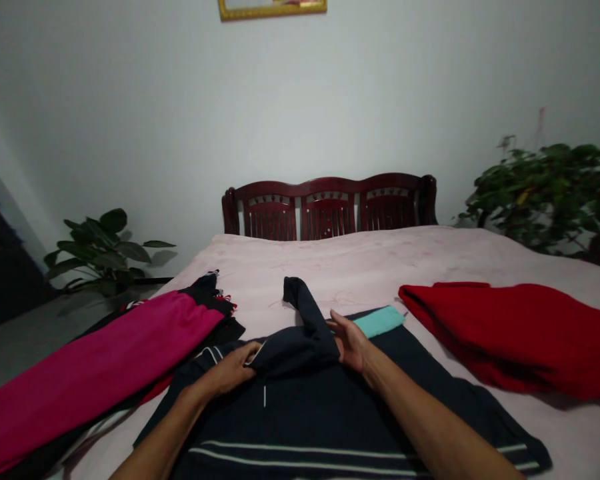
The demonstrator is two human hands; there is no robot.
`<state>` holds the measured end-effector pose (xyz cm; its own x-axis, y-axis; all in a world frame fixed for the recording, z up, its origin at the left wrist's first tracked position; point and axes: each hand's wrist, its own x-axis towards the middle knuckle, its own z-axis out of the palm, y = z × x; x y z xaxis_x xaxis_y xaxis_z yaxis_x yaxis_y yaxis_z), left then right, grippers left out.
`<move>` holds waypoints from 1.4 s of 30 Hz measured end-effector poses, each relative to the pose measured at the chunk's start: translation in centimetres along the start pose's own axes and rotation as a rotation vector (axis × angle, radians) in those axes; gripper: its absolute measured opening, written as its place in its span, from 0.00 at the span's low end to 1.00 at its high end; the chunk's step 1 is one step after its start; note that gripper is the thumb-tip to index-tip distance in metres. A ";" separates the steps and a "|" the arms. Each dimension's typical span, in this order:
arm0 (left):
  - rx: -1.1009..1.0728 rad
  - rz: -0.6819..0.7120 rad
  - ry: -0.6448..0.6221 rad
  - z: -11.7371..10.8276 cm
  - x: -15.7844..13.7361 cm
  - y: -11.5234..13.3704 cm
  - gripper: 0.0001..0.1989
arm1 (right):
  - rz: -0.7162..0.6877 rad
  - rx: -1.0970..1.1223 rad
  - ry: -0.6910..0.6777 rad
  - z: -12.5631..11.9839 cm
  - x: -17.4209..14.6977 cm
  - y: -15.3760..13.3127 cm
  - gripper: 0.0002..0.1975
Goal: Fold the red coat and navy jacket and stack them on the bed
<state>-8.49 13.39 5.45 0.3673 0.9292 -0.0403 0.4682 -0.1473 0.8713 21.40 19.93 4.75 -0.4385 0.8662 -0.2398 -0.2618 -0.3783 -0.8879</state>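
A dark navy garment [290, 413] with white stripes along its near edge lies spread on the bed in front of me. One narrow part of it, which looks like a sleeve [307, 310], is bent over the top and points away from me. My left hand [237, 367] is closed on the fabric at the left of this folded part. At its right side, my right hand [350, 340] holds the cloth with curved fingers; some fingertips are hidden. A turquoise strip [380, 321] shows just beyond the right hand, at the garment's far edge.
Left of the garment lies a stack of clothes with a magenta one [110, 347] on top. A folded red cloth [520, 333] lies on the right. The pink bedspread [270, 257] reaches a dark wooden headboard [330, 207]. Leafy plants [105, 243] stand on both sides.
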 end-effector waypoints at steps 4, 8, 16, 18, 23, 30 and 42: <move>0.010 -0.100 -0.099 0.3 -0.6 0.9 0.15 | 0.139 -0.075 -0.052 1.4 0.9 -1.1 0.15; -0.070 -0.216 -0.080 0.1 -1.0 0.3 0.20 | 0.021 -0.096 0.031 2.2 1.5 -1.7 0.14; -0.153 -0.242 -0.041 -0.2 -0.2 -1.3 0.26 | -0.326 0.182 0.370 -3.5 -2.8 -0.3 0.07; -0.171 -0.240 -0.041 -0.1 0.0 -1.7 0.24 | -0.236 0.188 0.392 -5.2 -4.0 0.1 0.06; -0.228 -0.233 -0.122 -0.2 -0.2 -1.7 0.19 | 0.011 0.160 0.382 -7.6 -4.7 -1.7 0.19; -0.106 -0.135 -0.196 -0.8 -1.2 -0.1 0.15 | 0.129 0.145 0.415 -8.3 -0.9 -4.6 0.16; -0.090 -0.160 0.132 -0.7 -0.8 -1.6 0.15 | -0.148 0.418 0.497 -9.5 -2.0 -3.9 0.05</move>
<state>-10.09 13.09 4.40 0.1824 0.9756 -0.1224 0.4367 0.0312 0.8991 31.47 22.82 4.91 0.0501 0.9283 -0.3684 -0.6437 -0.2520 -0.7226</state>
